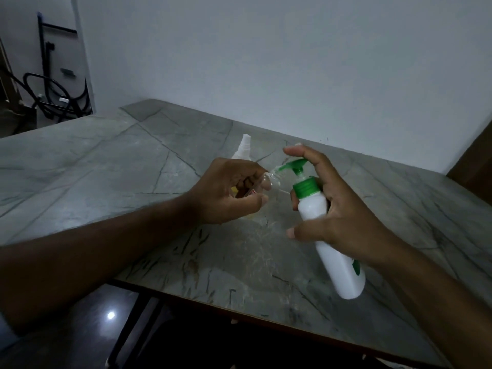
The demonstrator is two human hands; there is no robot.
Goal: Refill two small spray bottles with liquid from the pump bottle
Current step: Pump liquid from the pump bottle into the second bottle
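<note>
My right hand [338, 209] grips a white pump bottle [335, 251] with a green pump head [295, 166], tilted above the table, with the index finger resting on top of the pump. The green nozzle meets the open neck of a small clear spray bottle [271, 181]. My left hand [229, 190] is closed around that small bottle, hiding most of its body. A second small spray bottle [243, 147] with a white sprayer top stands upright on the table just behind my left hand.
The grey marbled table [133, 169] stretches left and right and meets a white wall at the back. Its front edge runs diagonally below my arms. Dark cables and a frame [50, 83] stand in the far left corner.
</note>
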